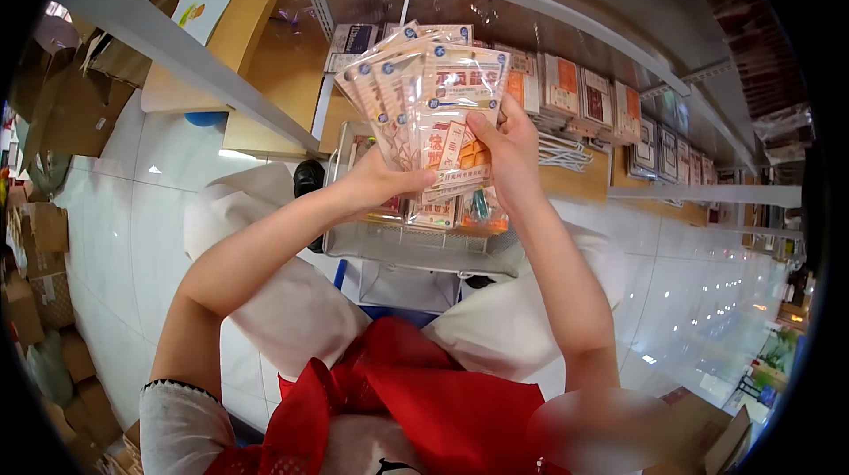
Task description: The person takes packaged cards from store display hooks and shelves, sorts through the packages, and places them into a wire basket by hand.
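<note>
Both hands hold up a fan of flat, clear-wrapped printed packets (pixel 455 77) with blue round dots, red lettering and a waffle picture. My left hand (pixel 393 181) grips the fan from below, thumb lying across the front packet's lower edge. On the other side, my right hand (pixel 508 143) pinches the front packet, thumb on its face and fingers behind. Below the fan, a wire-mesh basket (pixel 416 249) stands between my knees with more packets (pixel 439 212) inside, partly covered by my hands.
Upright rows of similar packets (pixel 579 99) line the wooden shelf ahead. White metal hooks (pixel 566 154) lie on the shelf beside my right hand. A pale shelf post (pixel 203 59) slants across the left. Cardboard boxes (pixel 49 236) are stacked at far left.
</note>
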A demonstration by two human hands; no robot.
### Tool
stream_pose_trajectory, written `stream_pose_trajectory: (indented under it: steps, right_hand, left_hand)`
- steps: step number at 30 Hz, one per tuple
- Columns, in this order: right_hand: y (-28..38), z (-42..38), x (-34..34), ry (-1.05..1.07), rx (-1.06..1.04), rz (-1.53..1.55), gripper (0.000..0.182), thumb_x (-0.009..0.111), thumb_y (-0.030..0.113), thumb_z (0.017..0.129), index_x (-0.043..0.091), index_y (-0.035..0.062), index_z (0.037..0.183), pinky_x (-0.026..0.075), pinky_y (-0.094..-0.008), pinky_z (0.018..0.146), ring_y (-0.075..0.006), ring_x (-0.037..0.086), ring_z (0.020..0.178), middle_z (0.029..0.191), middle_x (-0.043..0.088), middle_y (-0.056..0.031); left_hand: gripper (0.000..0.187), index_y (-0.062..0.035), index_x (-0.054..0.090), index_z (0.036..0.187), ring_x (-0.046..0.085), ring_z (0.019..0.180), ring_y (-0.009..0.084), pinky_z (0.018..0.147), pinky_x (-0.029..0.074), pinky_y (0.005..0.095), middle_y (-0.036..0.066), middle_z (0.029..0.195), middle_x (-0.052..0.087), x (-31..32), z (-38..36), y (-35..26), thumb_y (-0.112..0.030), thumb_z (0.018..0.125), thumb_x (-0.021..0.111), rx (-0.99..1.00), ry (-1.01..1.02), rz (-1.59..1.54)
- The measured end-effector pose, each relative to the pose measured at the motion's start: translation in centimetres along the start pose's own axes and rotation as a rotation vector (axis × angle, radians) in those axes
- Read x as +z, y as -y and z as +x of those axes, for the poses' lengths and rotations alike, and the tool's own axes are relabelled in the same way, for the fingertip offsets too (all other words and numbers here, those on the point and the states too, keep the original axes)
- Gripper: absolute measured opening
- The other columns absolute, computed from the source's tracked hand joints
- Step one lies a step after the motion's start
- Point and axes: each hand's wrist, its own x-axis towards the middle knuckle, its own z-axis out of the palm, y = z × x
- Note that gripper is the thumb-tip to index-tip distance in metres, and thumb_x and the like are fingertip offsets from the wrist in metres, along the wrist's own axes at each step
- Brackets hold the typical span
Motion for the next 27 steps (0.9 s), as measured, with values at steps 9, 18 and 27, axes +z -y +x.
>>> stream_pose_trajectory:
  steps: [9, 18, 27]
  right_hand:
    - [-0.6, -3.3, 0.7, -0.087, 0.01, -0.023, 0.025, 0.053, 0.003, 0.083, 0.049, -0.0031, 0.107, 0.045, -0.0221, 0.073, -0.0105, 0.056, 0.083, 0.095, 0.059, -0.0085]
    - [0.6, -2.3, -1.3, -0.261, 0.066, 0.215, 0.019, 0.044, 0.006, 0.088, 0.049, -0.0014, 0.105, 0.049, -0.026, 0.07, -0.014, 0.058, 0.082, 0.097, 0.058, -0.01]
    - [3.4, -1.4, -5.9, -0.381, -0.061, 0.145, 0.022, 0.042, 0.001, 0.086, 0.048, -0.0006, 0.107, 0.049, -0.0284, 0.07, -0.0157, 0.058, 0.082, 0.098, 0.057, -0.0094]
  left_hand:
    - [0.05, -0.006, 0.034, 0.126, 0.052, 0.105, 0.0202, 0.081, 0.048, 0.0383, 0.007, 0.119, 0.049, -2.0, -2.8, 4.0, -0.02, 0.084, 0.057, -0.143, 0.039, -0.058]
    - [0.047, -0.0065, 0.032, 0.127, 0.05, 0.107, 0.0163, 0.088, 0.044, 0.0332, 0.007, 0.119, 0.048, -1.3, -2.7, 2.3, -0.023, 0.087, 0.051, -0.019, -0.121, -0.237]
    - [0.045, -0.0107, 0.044, 0.121, 0.05, 0.107, 0.0151, 0.074, 0.047, 0.0237, 0.004, 0.117, 0.052, -4.8, -1.9, -4.0, -0.041, 0.089, 0.037, 0.248, -0.184, -0.425]
